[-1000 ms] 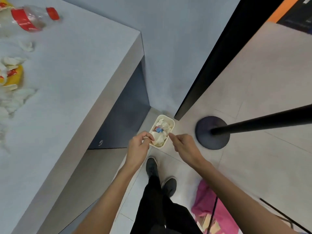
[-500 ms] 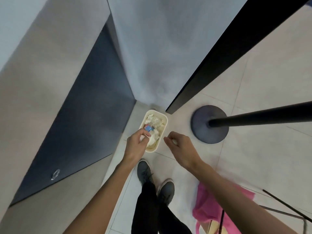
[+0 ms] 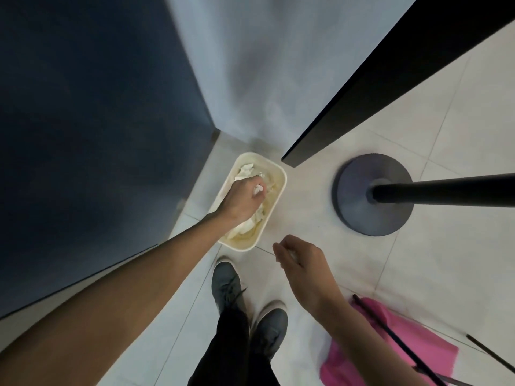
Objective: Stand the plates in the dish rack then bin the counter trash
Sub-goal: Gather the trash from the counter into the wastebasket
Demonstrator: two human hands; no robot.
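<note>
Tiled floor [image 3: 306, 210] carries one bin [image 3: 242, 245]. Left hand [image 3: 239, 201] is inside it, fingers clenching a white wad [image 3: 258, 190] (other trash half hidden). Right hand [image 3: 302, 263] is at 5 o'clock, curled; what it grasps I cannot tell.

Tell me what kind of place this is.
Probably a public indoor space, perhaps a café corner: pale tiled floor, a black barrier pole on a round grey base, and a cream rectangular bin holding crumpled paper.
</note>
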